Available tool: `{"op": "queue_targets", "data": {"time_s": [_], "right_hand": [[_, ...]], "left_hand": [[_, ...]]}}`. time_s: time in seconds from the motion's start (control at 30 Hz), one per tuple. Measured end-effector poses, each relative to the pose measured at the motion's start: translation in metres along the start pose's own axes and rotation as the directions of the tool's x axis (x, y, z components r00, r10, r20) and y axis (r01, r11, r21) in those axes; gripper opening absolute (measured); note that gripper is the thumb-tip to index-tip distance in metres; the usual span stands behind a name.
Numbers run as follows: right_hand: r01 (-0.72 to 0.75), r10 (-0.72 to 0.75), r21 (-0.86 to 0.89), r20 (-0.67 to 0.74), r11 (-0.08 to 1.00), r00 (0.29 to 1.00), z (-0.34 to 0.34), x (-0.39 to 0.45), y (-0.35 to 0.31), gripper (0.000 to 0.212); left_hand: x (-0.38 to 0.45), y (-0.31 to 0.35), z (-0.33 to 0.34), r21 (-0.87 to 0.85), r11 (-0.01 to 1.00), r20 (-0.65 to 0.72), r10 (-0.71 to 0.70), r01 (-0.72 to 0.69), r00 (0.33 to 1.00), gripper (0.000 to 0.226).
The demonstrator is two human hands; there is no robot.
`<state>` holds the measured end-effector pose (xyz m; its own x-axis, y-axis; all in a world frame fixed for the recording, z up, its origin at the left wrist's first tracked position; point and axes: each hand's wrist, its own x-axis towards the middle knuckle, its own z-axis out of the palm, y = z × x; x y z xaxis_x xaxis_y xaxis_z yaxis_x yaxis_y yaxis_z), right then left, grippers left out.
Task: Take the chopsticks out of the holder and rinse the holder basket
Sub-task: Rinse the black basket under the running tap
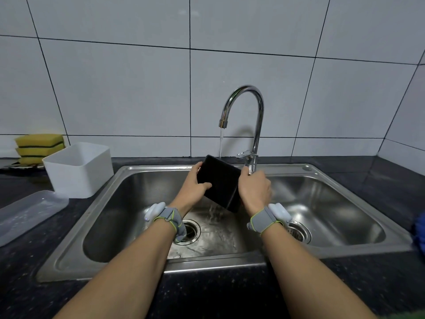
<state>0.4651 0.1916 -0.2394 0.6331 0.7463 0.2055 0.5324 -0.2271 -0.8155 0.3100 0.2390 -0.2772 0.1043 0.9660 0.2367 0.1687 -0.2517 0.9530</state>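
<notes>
From the head view: both hands are wrapped round the black holder basket (220, 180), left hand (195, 185) on its left side, right hand (254, 189) on its right edge. It's tilted over the left sink bowl (138, 203), under the running faucet (243, 116), probably so water runs through and drains straight down. No chopsticks visible anywhere. White tub (79, 169) and 3 stacked sponges (39, 148) sit on the counter (379, 180), out of the splash I guess.
</notes>
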Motion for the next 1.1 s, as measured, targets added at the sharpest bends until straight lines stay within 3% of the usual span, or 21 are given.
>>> {"op": "queue_targets", "data": {"time_s": [0.2, 0.5, 0.83, 1.1], "right_hand": [[-0.013, 0.013, -0.041, -0.001, 0.999, 1.000, -0.001, 0.002, 0.003, 0.049], [-0.003, 0.002, -0.068, -0.013, 0.998, 1.000, -0.001, 0.000, 0.001, 0.050], [0.144, -0.148, 0.047, 0.110, 0.988, 0.983, 0.010, -0.002, -0.001, 0.039], [0.198, -0.247, 0.228, 0.216, 0.953, 0.945, 0.020, 0.001, -0.003, 0.031]], "left_hand": [[-0.003, 0.003, 0.002, 0.094, 0.996, 0.064, -0.016, 0.010, 0.998, 0.077], [-0.004, 0.006, 0.003, 0.065, 0.997, 0.078, -0.040, 0.035, 0.996, 0.077], [0.004, 0.003, -0.006, -0.059, 0.997, -0.151, -0.053, 0.044, 0.987, 0.072], [0.004, 0.001, -0.011, -0.074, 0.997, -0.276, -0.031, 0.011, 0.961, 0.049]]}}
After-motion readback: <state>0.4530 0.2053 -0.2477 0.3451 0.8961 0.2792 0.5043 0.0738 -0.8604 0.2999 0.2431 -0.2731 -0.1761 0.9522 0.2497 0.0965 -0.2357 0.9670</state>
